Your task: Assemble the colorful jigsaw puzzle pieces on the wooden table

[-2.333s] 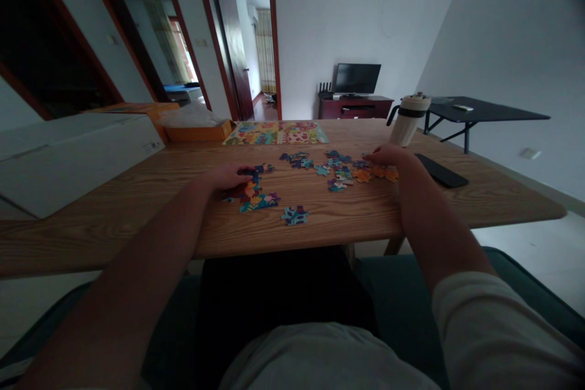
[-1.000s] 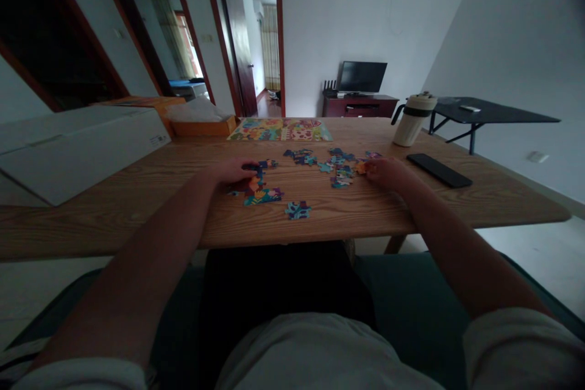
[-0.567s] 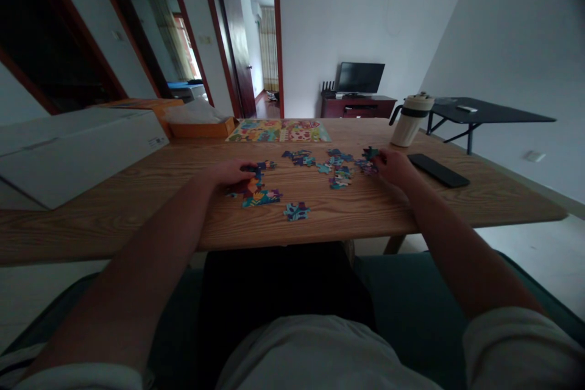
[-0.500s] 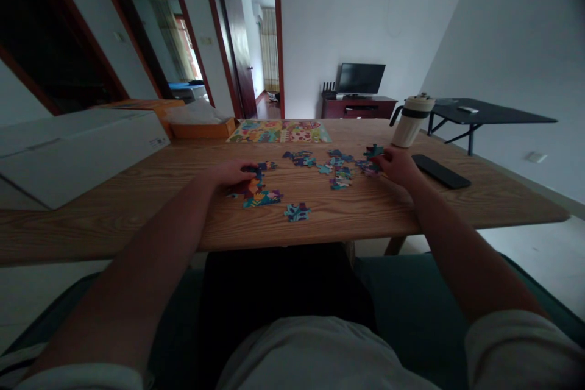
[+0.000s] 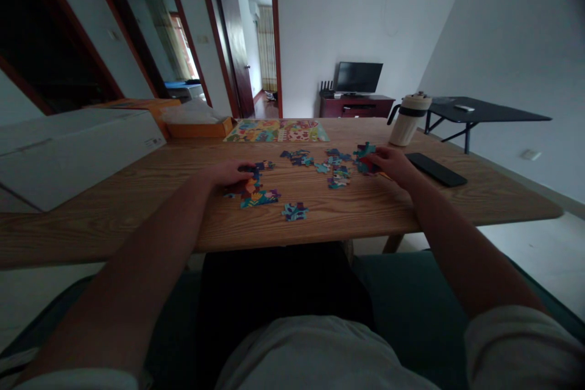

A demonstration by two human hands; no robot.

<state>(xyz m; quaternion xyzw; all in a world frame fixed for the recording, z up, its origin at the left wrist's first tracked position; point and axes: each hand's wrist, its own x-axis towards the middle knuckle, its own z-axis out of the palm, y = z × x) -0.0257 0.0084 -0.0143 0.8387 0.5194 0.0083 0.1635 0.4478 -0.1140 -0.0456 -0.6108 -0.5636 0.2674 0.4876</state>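
My left hand (image 5: pixel 228 174) rests at the left side of a partly joined jigsaw section (image 5: pixel 258 197), its thumb and forefinger apart over the dark blue upper part. That section shows orange and yellow shapes on blue, and the hand covers some of its left side. At the right, my right hand (image 5: pixel 389 162) is closed on a teal and purple puzzle piece (image 5: pixel 364 150), its fingers hiding part of it. Between the hands lie several loose puzzle pieces (image 5: pixel 339 178), and one blue patterned puzzle piece (image 5: pixel 295 212) sits nearer the table's front edge.
A colourful picture sheet (image 5: pixel 278 130) lies at the back of the wooden table (image 5: pixel 150 219). To the left stand a white box (image 5: pixel 82 155) and an orange tissue box (image 5: pixel 201 130). A cream tumbler (image 5: pixel 408 122) and a black phone (image 5: pixel 436 169) are beyond my right hand.
My right hand has moved slightly left with the teal puzzle piece, which now shows more fully. The left hand stays by the joined section. The whole view has shifted a little.
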